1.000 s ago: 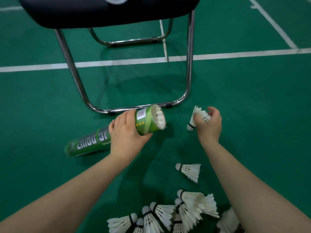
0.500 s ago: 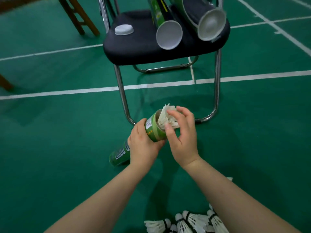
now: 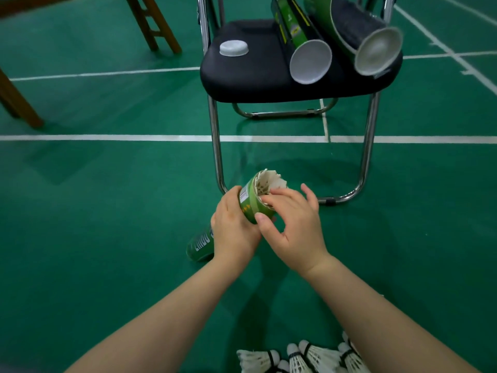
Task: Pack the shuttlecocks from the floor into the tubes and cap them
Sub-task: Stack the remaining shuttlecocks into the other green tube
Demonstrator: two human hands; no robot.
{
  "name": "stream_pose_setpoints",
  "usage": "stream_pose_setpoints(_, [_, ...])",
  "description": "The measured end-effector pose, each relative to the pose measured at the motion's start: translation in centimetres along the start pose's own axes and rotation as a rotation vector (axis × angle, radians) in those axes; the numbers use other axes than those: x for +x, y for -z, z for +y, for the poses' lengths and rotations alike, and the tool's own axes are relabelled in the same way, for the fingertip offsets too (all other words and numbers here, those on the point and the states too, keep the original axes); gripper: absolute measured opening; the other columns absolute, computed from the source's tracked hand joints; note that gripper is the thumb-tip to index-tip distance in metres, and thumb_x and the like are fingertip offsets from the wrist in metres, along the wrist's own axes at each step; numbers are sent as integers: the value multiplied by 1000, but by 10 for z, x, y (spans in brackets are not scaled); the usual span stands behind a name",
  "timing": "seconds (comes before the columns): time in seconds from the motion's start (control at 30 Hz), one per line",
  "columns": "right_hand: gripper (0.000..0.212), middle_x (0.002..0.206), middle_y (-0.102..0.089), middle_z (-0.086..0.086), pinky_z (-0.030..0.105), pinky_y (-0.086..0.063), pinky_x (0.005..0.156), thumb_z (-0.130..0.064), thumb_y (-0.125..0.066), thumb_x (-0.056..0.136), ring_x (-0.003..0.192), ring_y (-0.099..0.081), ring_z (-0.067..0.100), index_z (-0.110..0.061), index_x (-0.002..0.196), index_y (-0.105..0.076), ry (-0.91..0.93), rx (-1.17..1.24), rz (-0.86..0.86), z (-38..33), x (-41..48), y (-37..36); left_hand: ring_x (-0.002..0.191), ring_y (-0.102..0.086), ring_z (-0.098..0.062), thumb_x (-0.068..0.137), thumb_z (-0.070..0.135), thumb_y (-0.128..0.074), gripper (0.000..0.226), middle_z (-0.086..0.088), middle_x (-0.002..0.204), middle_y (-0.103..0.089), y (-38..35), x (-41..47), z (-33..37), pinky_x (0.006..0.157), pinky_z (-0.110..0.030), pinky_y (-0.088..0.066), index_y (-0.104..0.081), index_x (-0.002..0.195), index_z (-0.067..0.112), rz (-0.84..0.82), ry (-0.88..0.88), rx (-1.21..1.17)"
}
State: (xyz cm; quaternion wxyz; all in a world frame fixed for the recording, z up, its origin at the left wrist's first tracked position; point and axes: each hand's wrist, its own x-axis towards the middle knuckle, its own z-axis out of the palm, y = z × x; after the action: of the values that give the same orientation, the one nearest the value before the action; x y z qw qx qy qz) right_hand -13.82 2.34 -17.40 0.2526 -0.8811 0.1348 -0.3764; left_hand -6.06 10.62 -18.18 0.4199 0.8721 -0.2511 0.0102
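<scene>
Head view, centre of frame: grips a green tube (image 3: 248, 205) near its open end with the left hand (image 3: 233, 228), fingers curled round it, tube tilted, lower end poking out below-left of the hand. Touches with the right hand (image 3: 294, 230), released and loosely spread, the white feathers of a shuttlecock (image 3: 272, 181) standing out of the tube mouth, thumb by the rim.

Bottom edge, right of centre: loose shuttlecocks (image 3: 304, 359) lying on the green floor (image 3: 107, 211).

Upper right: black chair (image 3: 255, 76) bearing a white cap (image 3: 233, 48) and two more tubes (image 3: 294, 26), open ends facing the camera.

Upper left: wooden legs (image 3: 153, 25).
</scene>
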Motion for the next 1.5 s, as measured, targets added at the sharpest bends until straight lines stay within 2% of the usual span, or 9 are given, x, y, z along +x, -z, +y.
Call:
stream_pose_setpoints(0.17, [44, 83, -68, -10, 38, -16, 110, -55, -40, 75, 102, -50, 5, -20, 76, -68, -126, -33, -298, -9, 15, 4, 108, -50, -30, 71, 38, -48, 61, -10, 117, -55, -1, -5, -9, 93, -51, -37, -46, 123, 6, 14, -56, 26])
stream_pose_setpoints(0.33, [38, 102, -66, -1, 32, -29, 98, -51, -52, 79, 106, -46, 15, -21, 95, -68, -126, -113, -737, 0, 17, 5, 107, -52, -31, 64, 22, -60, 61, -11, 116, -57, -6, -13, -31, 90, -41, -34, -47, 122, 4, -52, -187, 182])
stream_pose_setpoints(0.43, [37, 94, -65, -4, 35, -36, 91, -51, -50, 81, 97, -46, 14, -19, 89, -67, -149, 39, -655, 4, 10, 6, 110, -50, -28, 67, 35, -57, 62, -8, 118, -56, -11, -14, -30, 93, -41, -32, -47, 122, 7, -75, -181, 183])
stream_pose_setpoints(0.53, [34, 79, -62, -15, 36, -41, 80, -46, -47, 81, 77, -54, 10, -19, 81, -68, -194, 270, -241, 21, -3, 15, 110, -48, -26, 63, 41, -70, 71, -7, 118, -55, -15, -7, -24, 92, -41, -30, -47, 122, 9, -81, -178, 179])
stream_pose_setpoints(0.77, [38, 97, -60, -13, 29, -35, 87, -41, -50, 82, 93, -55, 6, -11, 99, -66, -296, 93, 72, 96, -51, 47, 105, -52, -30, 55, 34, -82, 75, -9, 111, -58, -48, -23, -15, 93, -51, -35, -50, 117, 7, -117, -287, 275])
stream_pose_setpoints(0.87, [48, 108, -61, -5, 30, -34, 92, -47, -49, 80, 104, -54, 13, -12, 111, -61, -415, -27, 2, 126, -82, 55, 104, -53, -30, 55, 36, -82, 74, -10, 110, -59, -62, -32, -14, 93, -52, -35, -51, 116, 6, -151, -339, 313])
stream_pose_setpoints(1.03, [79, 150, -28, -3, 42, -20, 111, -64, -52, 80, 137, -23, 18, -27, 144, -23, -715, -270, -530, 166, -150, 58, 107, -51, -29, 57, 33, -80, 73, -8, 113, -57, -84, -50, -13, 97, -51, -31, -50, 118, 8, -265, -376, 359])
stream_pose_setpoints(1.2, [97, 155, -15, -3, 46, -20, 111, -68, -60, 72, 140, -18, 22, -31, 148, -10, -854, -344, -748, 183, -191, 58, 112, -48, -28, 58, 33, -79, 72, -7, 116, -56, -98, -54, -13, 100, -50, -27, -49, 120, 10, -305, -368, 391])
stream_pose_setpoints(1.5, [75, 133, -47, 5, 39, -34, 103, -34, -66, 80, 118, -48, 23, -26, 143, -26, -839, -305, -624, 190, -184, 59, 113, -47, -26, 60, 36, -78, 73, -5, 118, -55, -113, -54, -10, 101, -48, -26, -48, 122, 11, -336, -364, 405])
